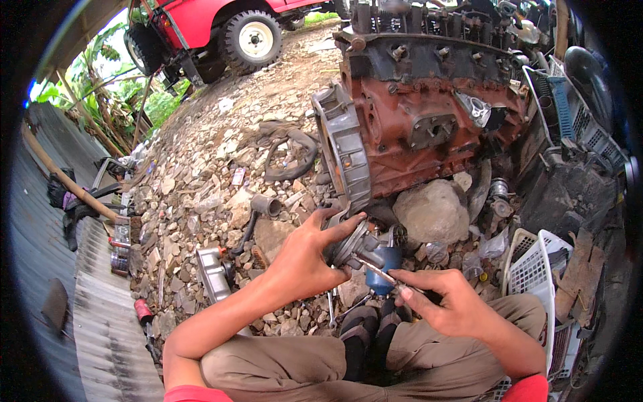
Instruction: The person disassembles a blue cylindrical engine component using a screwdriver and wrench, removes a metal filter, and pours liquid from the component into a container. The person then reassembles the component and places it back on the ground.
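My left hand [315, 258] grips a grey metal housing [355, 244] with a round flange and a short shaft, its fingers wrapped round the rim. My right hand [439, 301] holds a thin metal tool [382, 273], whose far end reaches up to the housing. Behind these, low on the stones, lies a blue cylinder [382, 281], partly hidden by the tool and housing. My shoes show below my hands, between my bent knees.
A rusty red engine block [429, 147] stands ahead by a large rock [432, 213]. An aluminium part [211, 275] and wrench [331, 311] lie on rubble. Corrugated sheets [97, 321] edge the left, white crates [536, 268] the right. A red vehicle [187, 20] is behind.
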The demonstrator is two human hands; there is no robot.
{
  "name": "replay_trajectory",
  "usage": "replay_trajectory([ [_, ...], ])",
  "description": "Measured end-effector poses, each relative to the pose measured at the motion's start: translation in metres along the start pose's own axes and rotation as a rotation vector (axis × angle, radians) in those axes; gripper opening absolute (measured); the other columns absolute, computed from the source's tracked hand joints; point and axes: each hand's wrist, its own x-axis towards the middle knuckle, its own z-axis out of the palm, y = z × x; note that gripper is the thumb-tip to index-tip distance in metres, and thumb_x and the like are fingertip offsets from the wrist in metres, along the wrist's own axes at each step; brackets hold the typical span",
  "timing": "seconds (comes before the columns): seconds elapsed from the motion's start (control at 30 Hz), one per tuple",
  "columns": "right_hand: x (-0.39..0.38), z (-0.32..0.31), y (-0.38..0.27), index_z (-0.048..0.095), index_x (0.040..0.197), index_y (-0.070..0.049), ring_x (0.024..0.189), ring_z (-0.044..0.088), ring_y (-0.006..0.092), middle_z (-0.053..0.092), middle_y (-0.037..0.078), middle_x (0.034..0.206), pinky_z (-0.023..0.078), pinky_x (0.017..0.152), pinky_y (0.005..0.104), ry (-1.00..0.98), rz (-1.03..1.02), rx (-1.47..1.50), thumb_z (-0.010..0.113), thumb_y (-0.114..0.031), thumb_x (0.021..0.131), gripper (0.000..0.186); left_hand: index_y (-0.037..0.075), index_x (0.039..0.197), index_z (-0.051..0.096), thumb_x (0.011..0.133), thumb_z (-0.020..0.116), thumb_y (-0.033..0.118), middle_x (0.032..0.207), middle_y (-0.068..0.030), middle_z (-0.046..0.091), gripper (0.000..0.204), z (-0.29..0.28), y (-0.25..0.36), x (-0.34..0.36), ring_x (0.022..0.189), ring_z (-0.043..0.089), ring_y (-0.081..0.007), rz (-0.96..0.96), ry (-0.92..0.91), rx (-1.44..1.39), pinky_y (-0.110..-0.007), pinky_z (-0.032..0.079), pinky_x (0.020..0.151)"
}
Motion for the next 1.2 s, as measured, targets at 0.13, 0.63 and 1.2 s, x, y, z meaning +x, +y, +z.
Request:
replay_trajectory([
  [0.13,-0.004,0.0,0.007,0.068,0.114,-0.004,0.077,0.065,0.0323,0.064,0.016,0.087,0.052,0.069,0.0382,0.113,-0.171,-0.284,0.07,-0.01,0.084,0.031,0.016,0.134,0.057,0.059,0.077,0.015,0.131,-0.0288,0.051,0.078,-0.001,0.008,0.003,0.117,0.056,-0.0435,0.031,0.025,-0.012,-0.044,0.047,0.097],
  [0.63,0.001,-0.012,0.002,0.07,0.098,0.004,0.075,0.066,0.0345,0.068,0.019,0.086,0.052,0.066,0.0379,0.28,-0.154,-0.255,0.067,-0.007,0.085,0.017,0.017,0.134,0.058,0.058,0.081,0.016,0.13,-0.0273,0.05,0.079,0.007,0.027,0.018,0.118,0.055,-0.0419,0.049,0.036,-0.014,-0.043,0.046,0.099],
  [1.2,0.016,-0.046,0.019,0.044,0.136,-0.005,0.063,0.055,0.0179,0.062,0.01,0.102,0.049,0.052,0.036,0.089,0.495,0.781,0.045,-0.025,0.101,0.04,-0.005,0.131,0.054,0.061,0.076,0.004,0.111,-0.0093,0.067,0.074,0.003,-0.006,0.014,0.1,0.062,-0.0148,-0.272,-0.019,-0.685,-0.029,0.047,0.093],
])
